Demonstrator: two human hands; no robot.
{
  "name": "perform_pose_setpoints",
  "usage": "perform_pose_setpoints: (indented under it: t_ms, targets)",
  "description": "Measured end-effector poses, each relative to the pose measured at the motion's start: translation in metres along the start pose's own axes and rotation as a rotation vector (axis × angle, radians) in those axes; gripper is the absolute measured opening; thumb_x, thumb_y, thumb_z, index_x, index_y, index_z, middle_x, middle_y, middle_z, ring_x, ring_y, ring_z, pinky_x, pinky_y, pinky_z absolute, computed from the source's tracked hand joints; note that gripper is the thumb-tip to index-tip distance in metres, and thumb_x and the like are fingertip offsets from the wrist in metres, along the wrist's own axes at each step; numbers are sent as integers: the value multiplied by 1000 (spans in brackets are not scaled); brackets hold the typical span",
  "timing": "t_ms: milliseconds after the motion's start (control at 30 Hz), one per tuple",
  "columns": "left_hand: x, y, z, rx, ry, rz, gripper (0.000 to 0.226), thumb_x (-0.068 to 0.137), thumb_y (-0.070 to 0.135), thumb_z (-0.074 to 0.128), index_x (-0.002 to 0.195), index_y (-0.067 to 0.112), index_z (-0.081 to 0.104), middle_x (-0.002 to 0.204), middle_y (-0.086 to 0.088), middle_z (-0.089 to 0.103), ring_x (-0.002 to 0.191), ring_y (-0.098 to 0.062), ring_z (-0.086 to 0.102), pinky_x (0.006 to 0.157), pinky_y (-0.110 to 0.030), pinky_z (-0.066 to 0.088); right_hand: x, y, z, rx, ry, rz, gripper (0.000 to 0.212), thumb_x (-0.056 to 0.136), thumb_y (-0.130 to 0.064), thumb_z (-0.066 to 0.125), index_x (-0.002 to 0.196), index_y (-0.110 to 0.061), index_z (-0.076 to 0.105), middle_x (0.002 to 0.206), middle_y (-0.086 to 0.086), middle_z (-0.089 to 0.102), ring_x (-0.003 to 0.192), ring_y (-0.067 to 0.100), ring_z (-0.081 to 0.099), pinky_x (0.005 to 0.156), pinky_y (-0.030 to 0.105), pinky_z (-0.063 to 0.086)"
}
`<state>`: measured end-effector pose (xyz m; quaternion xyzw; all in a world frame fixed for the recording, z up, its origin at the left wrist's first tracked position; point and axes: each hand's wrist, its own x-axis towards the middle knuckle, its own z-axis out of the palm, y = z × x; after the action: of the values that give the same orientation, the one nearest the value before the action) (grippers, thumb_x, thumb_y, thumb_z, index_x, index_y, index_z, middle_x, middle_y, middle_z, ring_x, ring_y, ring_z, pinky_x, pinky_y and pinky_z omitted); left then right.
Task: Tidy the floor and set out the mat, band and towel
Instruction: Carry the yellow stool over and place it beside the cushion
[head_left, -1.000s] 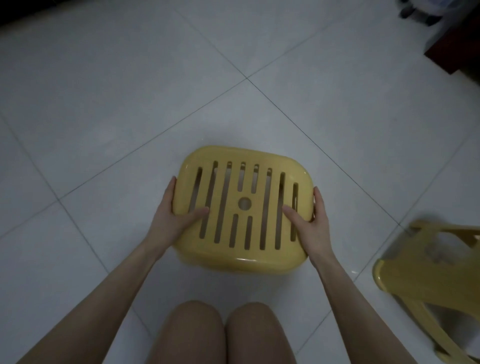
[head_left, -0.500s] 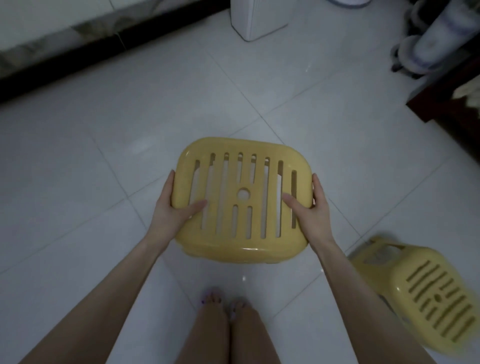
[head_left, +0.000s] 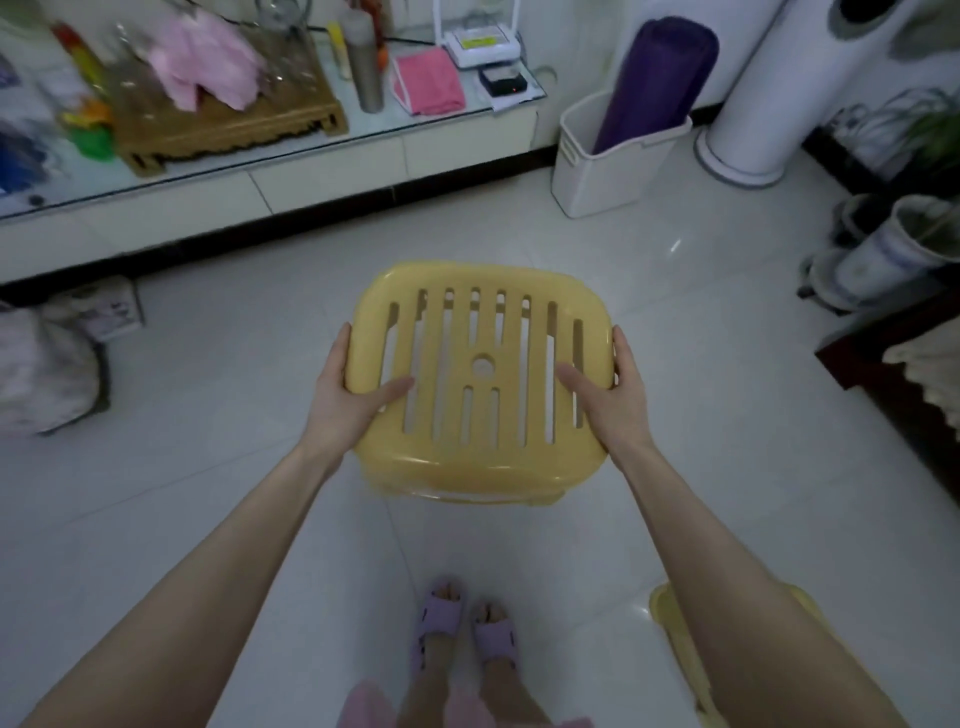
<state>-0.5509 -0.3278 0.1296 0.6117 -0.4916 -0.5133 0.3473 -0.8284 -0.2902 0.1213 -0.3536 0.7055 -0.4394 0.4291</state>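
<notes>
Stool (head_left: 480, 384), yellow and slatted, sits clamped between my left hand (head_left: 345, 400) and right hand (head_left: 615, 397), thumbs on top, above the tiled floor (head_left: 701, 415). At one o'clock I see the rolled purple mat (head_left: 657, 83) upright in a white bin (head_left: 613, 166); a pink towel (head_left: 428, 83) lies on the shelf (head_left: 311, 156) at twelve.

Both forearms are bare from the bottom edge of the view up to the wrists, with no sleeves, watch or bracelet showing on either. The left hand (head_left: 347, 402) and the right hand (head_left: 612, 399) wear no gloves and no rings that can be made out. Low in the view, a strip of pink garment (head_left: 366, 705) shows above bare legs. On the feet is a pair of lilac open-toed slippers (head_left: 464, 626), each with a broad band across the top and toes showing at the front.
</notes>
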Motion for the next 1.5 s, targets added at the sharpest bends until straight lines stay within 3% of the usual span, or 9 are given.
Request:
perform_pose_setpoints:
  t_ms: [333, 567, 667, 833, 900, 1067, 1167, 1333, 1500]
  targets:
    - [-79, 5, -73, -103, 350, -22, 85, 77, 12, 75, 147, 21, 27, 100, 29, 44, 83, 12, 49, 53, 2, 40, -26, -47, 67, -84, -238, -127, 93, 78, -37, 75, 151, -28, 19, 153, -7, 33, 135, 15, 38, 109, 40, 37]
    - [-100, -13, -148, -156, 474, -55, 93, 74, 18, 78, 149, 24, 23, 118, 14, 47, 100, -5, 52, 68, -11, 42, -40, -73, 151, -124, -365, -178, 93, 77, -39, 76, 151, -29, 21, 150, -6, 38, 132, 17, 42, 108, 47, 39]
    - [-100, -24, -190, -168, 514, -57, 92, 73, 20, 79, 148, 25, 26, 122, 10, 49, 100, -4, 53, 75, -17, 46, -45, -84, 198, -127, -402, -201, 92, 78, -36, 76, 151, -27, 21, 150, -6, 36, 134, 17, 40, 109, 44, 38]
    - [-90, -43, -271, -187, 542, -60, 78, 74, 19, 79, 137, 35, 36, 110, 18, 56, 92, 4, 57, 67, -15, 47, -59, -98, 287, -148, -439, -224, 96, 72, -45, 77, 150, -28, 24, 150, -7, 39, 134, 17, 41, 109, 47, 38]
    - [-83, -51, -306, -195, 549, -76, 84, 74, 20, 79, 144, 31, 33, 115, 13, 56, 90, 6, 57, 63, -13, 47, -66, -102, 324, -146, -449, -223, 98, 69, -50, 77, 149, -29, 26, 148, -7, 42, 132, 16, 43, 108, 47, 40]
    - [-65, -66, -386, -188, 559, -82, 79, 75, 16, 78, 139, 35, 35, 104, 23, 55, 79, 13, 58, 53, -5, 46, -79, -115, 407, -133, -454, -240, 90, 74, -39, 78, 149, -26, 29, 145, -8, 45, 129, 14, 46, 108, 44, 40]
    - [-54, -74, -417, -190, 561, -88, 82, 74, 18, 80, 141, 32, 35, 113, 15, 57, 88, 7, 57, 54, -5, 47, -81, -121, 439, -138, -450, -246, 88, 76, -37, 77, 149, -25, 29, 144, -6, 46, 129, 14, 46, 108, 43, 40]
    - [-17, -90, -469, -224, 574, -105, 85, 75, 13, 78, 145, 28, 32, 114, 16, 55, 81, 13, 58, 53, -6, 47, -64, -130, 505, -139, -473, -242, 85, 73, -39, 79, 145, -24, 37, 137, -6, 54, 122, 13, 53, 104, 42, 45]
    - [43, -102, -517, -214, 564, -110, 85, 75, 16, 79, 146, 28, 32, 124, 8, 54, 89, 9, 56, 55, -6, 48, -30, -145, 569, -114, -483, -217, 89, 76, -32, 79, 149, -23, 30, 140, -5, 51, 123, 11, 51, 107, 37, 42]
